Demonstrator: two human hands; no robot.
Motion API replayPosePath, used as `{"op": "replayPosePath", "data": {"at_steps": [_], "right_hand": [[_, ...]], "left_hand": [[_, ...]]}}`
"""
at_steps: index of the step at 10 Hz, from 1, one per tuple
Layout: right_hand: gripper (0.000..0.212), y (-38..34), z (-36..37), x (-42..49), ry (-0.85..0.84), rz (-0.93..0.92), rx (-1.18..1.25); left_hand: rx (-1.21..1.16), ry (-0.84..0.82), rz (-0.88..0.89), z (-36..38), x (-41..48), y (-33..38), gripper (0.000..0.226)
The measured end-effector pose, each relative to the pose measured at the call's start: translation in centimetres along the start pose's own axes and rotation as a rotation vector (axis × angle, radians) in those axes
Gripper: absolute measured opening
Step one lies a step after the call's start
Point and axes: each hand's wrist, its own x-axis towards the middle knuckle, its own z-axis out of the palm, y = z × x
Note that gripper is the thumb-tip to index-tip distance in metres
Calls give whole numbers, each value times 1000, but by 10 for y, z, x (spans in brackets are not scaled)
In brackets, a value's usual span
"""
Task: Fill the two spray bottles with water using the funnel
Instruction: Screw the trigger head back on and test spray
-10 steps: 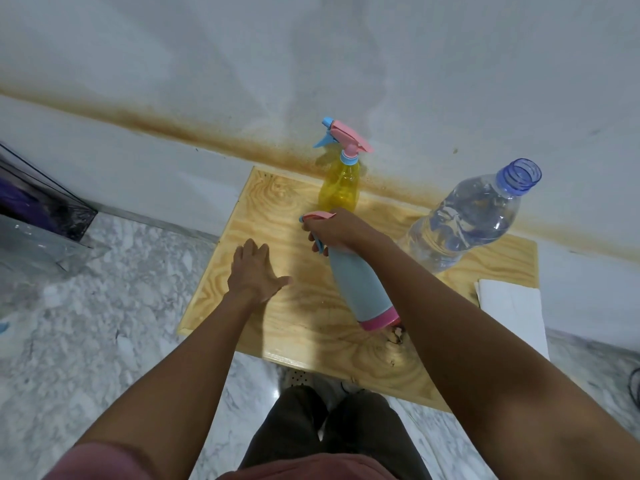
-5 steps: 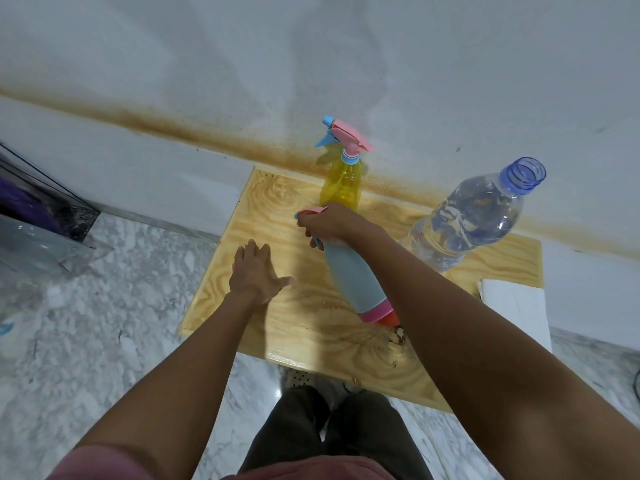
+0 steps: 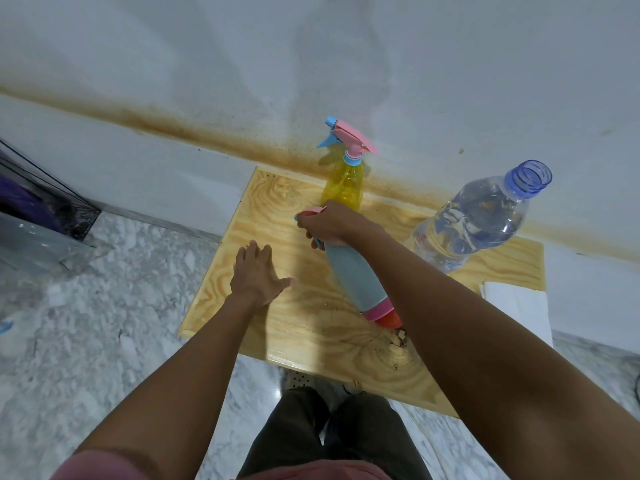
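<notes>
Leftmost, left hand spread over the wooden board, fingers straight, holding nothing. Mid-board, right hand curled round the head of the tilted blue spray bottle; just behind, upright yellow spray bottle. Rightmost, uncapped water bottle.

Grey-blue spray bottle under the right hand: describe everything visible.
The opaque grey-blue plastic spray bottle has a smooth tapering body, a pink band at its base and a red-orange underside showing. It leans, top toward the left, over the pale wooden board. The right hand grips its pink spray head, hiding most of it. Contents cannot be seen.
</notes>
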Motion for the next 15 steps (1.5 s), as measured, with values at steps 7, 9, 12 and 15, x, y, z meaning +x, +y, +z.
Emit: {"op": "replayPosePath", "data": {"at_steps": [7, 9, 12, 15], "right_hand": [[41, 2, 8, 4, 15, 2, -26], [40, 1, 9, 5, -30, 4, -21], [41, 3, 12, 5, 5, -7, -114], [43, 8, 15, 7, 26, -19, -129]], "left_hand": [[-30, -6, -9, 0, 0, 0, 102], [-37, 4, -9, -1, -1, 0, 100], [-32, 7, -2, -1, 0, 1, 98], [-33, -1, -12, -1, 1, 1, 99]]}}
